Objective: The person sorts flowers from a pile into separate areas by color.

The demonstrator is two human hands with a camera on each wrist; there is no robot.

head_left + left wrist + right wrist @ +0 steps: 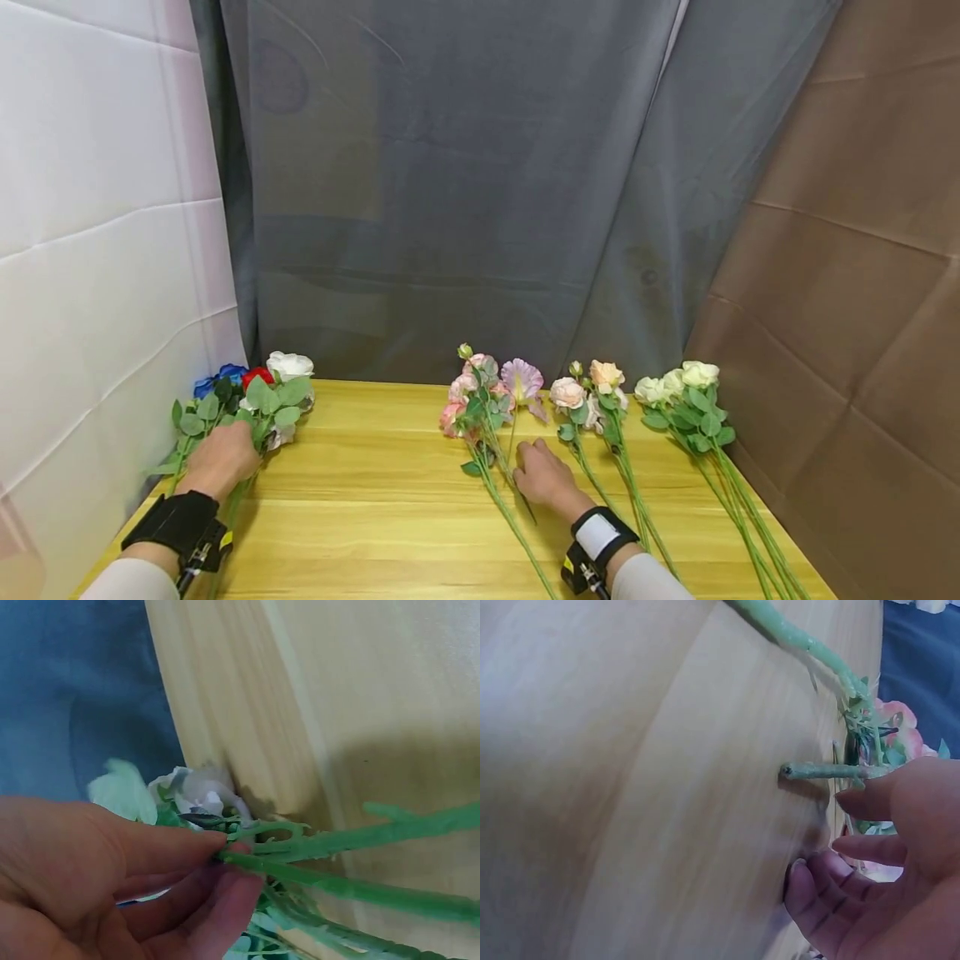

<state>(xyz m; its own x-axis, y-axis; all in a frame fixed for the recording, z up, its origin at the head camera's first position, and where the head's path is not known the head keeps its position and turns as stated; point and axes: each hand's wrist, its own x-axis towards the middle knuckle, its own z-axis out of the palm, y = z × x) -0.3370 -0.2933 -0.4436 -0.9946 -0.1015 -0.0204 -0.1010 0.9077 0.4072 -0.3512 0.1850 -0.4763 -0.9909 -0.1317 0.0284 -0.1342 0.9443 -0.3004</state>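
At the table's left, my left hand [225, 457] reaches into a bunch of artificial flowers. Its thumb and fingers pinch a green flower stem [337, 886], clearest in the left wrist view. A white rose [289, 365], a red flower [257, 377] and blue flowers [232, 373] lie beyond that hand. My right hand [547, 479] is low over the table beside a purple flower [521, 379] and its stem. In the right wrist view its fingers are loosely bent, thumb apart from them, near a short stem end [817, 771]. Pink flowers [462, 386] lie just left of the purple one.
Right of my right hand lie peach roses [606, 375] with long stems. Cream roses [699, 374] lie farther right, by the brown cloth wall [832, 333]. A grey curtain [450, 208] hangs behind the wooden table [360, 517]; a white cloth [105, 208] borders the left side.
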